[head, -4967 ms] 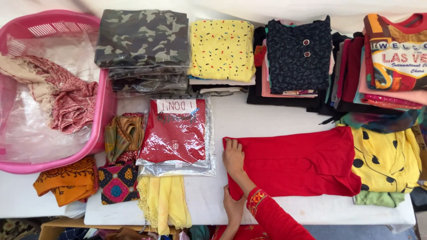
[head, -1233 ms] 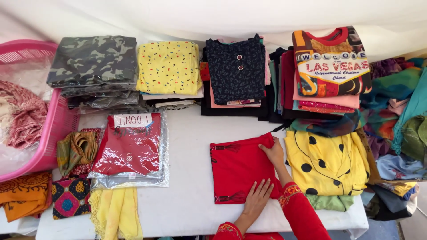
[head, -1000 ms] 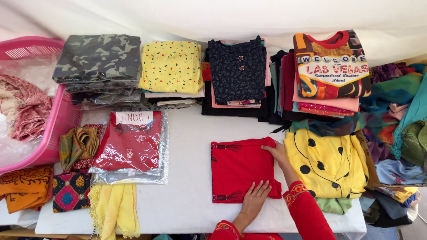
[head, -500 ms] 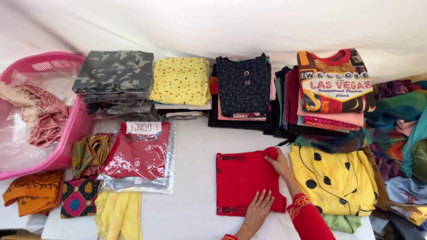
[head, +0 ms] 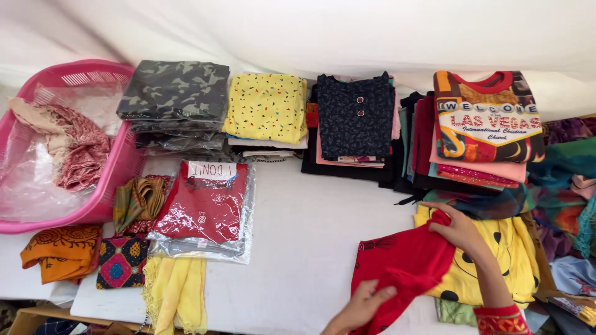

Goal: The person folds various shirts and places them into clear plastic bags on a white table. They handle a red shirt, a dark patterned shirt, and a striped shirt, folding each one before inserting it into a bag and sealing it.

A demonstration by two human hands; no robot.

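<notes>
1. A person's two bare hands lift a folded red garment [head: 403, 267] off the near right part of a white table [head: 310, 236], seen from above through the head camera.
2. The right hand [head: 458, 228] pinches the garment's upper right corner, fingers closed over the bunched cloth; a red patterned cuff [head: 500, 319] shows at the wrist.
3. The left hand [head: 363, 307] grips the garment's lower edge at the bottom of the frame, fingers curled around a fold of the fabric.
4. The red cloth sags between the two hands and partly overlaps a yellow garment with black dots [head: 496, 267] lying just to its right.
5. Along the back of the table stand folded stacks: a camouflage pile [head: 174, 93], a yellow speckled top [head: 267, 107], a dark blue buttoned top [head: 355, 115], and a stack topped by a colourful printed shirt [head: 487, 121].
6. At the left, a pink plastic basket [head: 127, 167] holds a pinkish scarf [head: 77, 149] and clear plastic wrap.
7. In front of the camouflage pile lies a red garment in a clear bag [head: 205, 211], well apart from the hands.
8. Near that bag lie a twisted green-brown scarf [head: 138, 198], an orange cloth [head: 59, 251], a small dark patterned piece [head: 121, 263] and a pale yellow scarf [head: 177, 291] hanging over the table's near edge.
9. Loose teal and purple fabrics [head: 568, 180] are heaped at the far right.
</notes>
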